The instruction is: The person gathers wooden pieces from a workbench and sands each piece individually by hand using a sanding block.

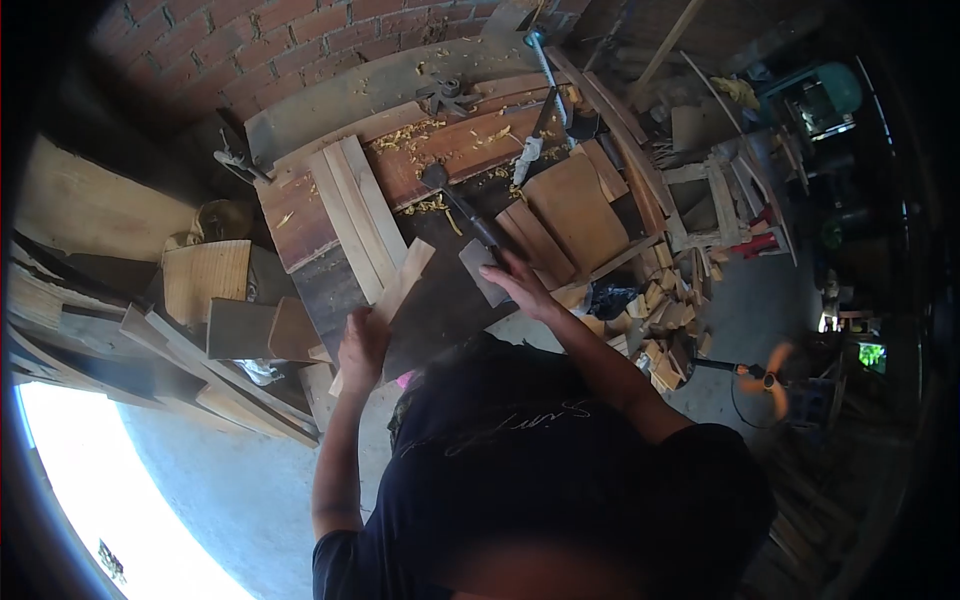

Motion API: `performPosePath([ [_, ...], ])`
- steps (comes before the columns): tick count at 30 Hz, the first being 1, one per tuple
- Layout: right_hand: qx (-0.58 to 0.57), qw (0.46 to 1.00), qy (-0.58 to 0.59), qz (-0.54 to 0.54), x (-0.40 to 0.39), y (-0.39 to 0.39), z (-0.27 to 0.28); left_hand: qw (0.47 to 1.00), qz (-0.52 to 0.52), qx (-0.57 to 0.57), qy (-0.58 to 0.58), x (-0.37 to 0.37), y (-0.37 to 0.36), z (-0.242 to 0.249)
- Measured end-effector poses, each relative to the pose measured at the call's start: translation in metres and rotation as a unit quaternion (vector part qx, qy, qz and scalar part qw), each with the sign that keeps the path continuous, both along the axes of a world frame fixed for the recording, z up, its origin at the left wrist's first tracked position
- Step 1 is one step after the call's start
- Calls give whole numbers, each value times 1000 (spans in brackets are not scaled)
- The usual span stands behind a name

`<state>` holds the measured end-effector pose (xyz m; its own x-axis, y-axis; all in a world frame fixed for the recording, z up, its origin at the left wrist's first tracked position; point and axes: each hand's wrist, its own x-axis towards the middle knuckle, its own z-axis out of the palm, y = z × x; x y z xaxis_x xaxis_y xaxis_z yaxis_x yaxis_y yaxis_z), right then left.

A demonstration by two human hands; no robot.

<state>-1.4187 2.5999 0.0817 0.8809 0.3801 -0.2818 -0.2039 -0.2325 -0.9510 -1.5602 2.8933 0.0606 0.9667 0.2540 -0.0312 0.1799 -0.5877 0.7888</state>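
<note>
Head view: the left hand (363, 345) is closed around a wood strip (408, 281) at frame centre; the right hand (522, 286) pinches a flat piece (482, 270) over the table (440, 318).

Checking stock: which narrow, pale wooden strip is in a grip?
The pale strip in the left hand; similar ones beyond it lie side by side on the dark bench.

Our left hand (363, 345) hides part of the pale strip (408, 275), and our right hand (520, 285) covers an edge of the flat block (482, 273). We cannot fully read the shirt (560, 470)'s lettering; the orange fan (776, 383) looks blurred.
</note>
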Motion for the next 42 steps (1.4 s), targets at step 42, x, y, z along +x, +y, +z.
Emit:
performPosePath([
  [42, 73, 995, 69, -15, 1, -13, -11, 953, 302, -22, 25, 149, 60, -38],
])
